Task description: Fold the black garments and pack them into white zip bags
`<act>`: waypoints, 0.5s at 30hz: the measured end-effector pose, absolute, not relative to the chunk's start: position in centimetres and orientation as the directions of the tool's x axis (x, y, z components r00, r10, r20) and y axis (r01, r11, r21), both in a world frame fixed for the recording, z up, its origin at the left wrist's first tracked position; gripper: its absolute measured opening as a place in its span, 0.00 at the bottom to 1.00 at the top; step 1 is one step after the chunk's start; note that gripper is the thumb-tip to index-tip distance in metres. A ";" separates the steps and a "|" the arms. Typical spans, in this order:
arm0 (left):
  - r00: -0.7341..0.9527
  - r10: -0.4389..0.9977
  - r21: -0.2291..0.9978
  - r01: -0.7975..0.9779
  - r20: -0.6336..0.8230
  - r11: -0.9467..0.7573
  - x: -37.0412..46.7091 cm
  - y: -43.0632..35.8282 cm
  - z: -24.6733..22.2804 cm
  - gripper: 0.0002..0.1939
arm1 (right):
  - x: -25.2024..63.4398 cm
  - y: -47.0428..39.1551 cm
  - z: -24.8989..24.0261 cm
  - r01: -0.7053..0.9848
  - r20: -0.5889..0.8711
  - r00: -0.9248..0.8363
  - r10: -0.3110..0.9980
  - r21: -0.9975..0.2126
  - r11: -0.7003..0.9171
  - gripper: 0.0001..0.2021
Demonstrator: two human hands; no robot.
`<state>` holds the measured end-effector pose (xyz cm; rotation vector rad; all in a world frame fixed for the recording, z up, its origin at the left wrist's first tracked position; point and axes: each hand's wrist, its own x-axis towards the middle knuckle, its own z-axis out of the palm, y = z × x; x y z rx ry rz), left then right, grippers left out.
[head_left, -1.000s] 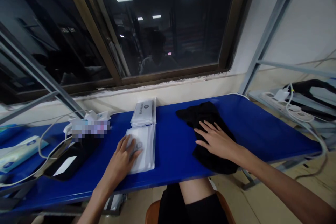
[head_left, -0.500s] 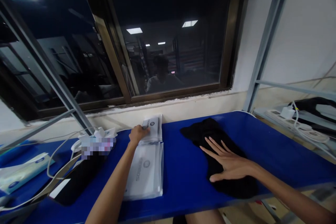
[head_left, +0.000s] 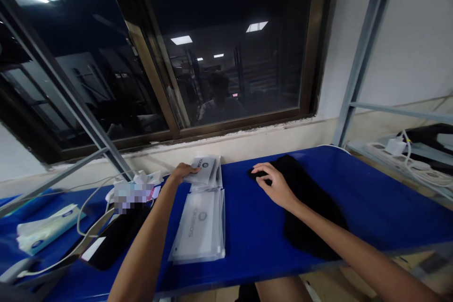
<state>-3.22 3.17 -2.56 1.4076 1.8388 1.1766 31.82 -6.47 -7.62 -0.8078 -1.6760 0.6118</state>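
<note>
Blue tabletop (head_left: 253,240): printed packet (head_left: 208,170), edge-pinched in left hand (head_left: 182,171); larger packets (head_left: 198,233), bodyward of that hand; black cloth (head_left: 307,184), beneath curled right hand (head_left: 278,188), hold unclear; possible packet slippage from likely slick plastic and edge-only pinch.

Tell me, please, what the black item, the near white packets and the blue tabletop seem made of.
Black item: likely soft fabric, matt; it lies limp without shine.
Near white packets: probably frosted plastic film; their edges look translucent.
Blue tabletop: smooth, perhaps plastic-coated; it shows faint sheen.
</note>
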 end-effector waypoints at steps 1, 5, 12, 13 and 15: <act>-0.313 0.941 0.908 0.419 0.127 0.017 -2.8 2.8 -2.2 0.24 | 31.4 -6.0 -8.1 0.171 0.577 -0.155 0.802 -0.784 0.597 0.09; -0.368 0.881 0.949 0.218 0.298 -0.229 1.0 0.4 -1.4 0.33 | 29.9 -4.2 -8.4 -0.012 0.346 -0.166 0.924 -0.937 0.349 0.22; 0.168 0.922 0.935 -0.006 0.350 -0.354 7.6 -4.4 -4.0 0.33 | 30.8 -2.6 -6.9 -0.317 0.236 -0.125 0.964 -0.930 0.187 0.30; 0.188 0.925 0.943 -0.032 0.331 -0.331 7.3 -4.5 -4.1 0.33 | 31.3 -2.7 -7.0 -0.316 0.240 -0.138 0.961 -0.930 0.187 0.28; 0.140 0.943 0.952 -0.095 0.301 -0.290 6.1 -4.4 -4.3 0.33 | 31.9 -3.3 -7.1 -0.297 0.210 -0.268 0.940 -0.946 0.127 0.26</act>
